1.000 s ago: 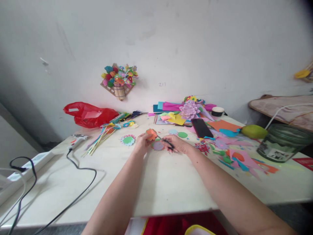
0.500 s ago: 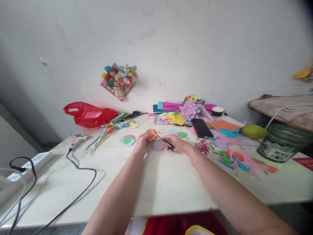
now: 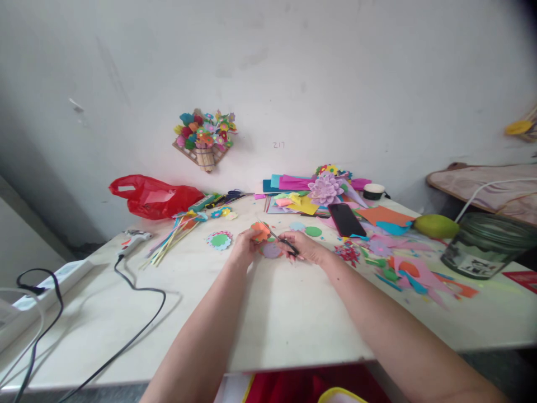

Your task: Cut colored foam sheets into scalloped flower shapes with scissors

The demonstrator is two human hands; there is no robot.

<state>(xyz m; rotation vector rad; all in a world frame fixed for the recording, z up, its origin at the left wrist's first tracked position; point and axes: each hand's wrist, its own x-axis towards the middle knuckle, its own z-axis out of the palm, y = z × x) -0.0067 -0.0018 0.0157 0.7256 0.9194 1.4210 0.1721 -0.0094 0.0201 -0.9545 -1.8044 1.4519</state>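
Note:
My left hand [image 3: 244, 246] pinches a small orange craft-foam piece [image 3: 260, 230] with a scalloped edge, above the middle of the table. In my right hand [image 3: 300, 245] is a pair of scissors [image 3: 289, 246] with dark handles; the blades point up and left and meet the orange piece's right edge. Just below the blades lies a lilac round piece [image 3: 272, 250] with a coloured rim, partly hidden by my hands. Behind my right hand are a light blue disc [image 3: 297, 226] and a green disc [image 3: 312, 231]. A layered scalloped round [image 3: 220, 240] lies to the left.
A glue gun [image 3: 135, 240] with a trailing cable, a power strip [image 3: 54, 282] and a red plastic bag [image 3: 155, 196] are at left. On the right are a phone [image 3: 346, 219], foam scraps [image 3: 419, 274] and a large jar [image 3: 482, 246]. Coloured sheets [image 3: 293, 182] lie by the wall.
Both hands stay almost in place. The orange piece and the scissor blades have shifted only very slightly.

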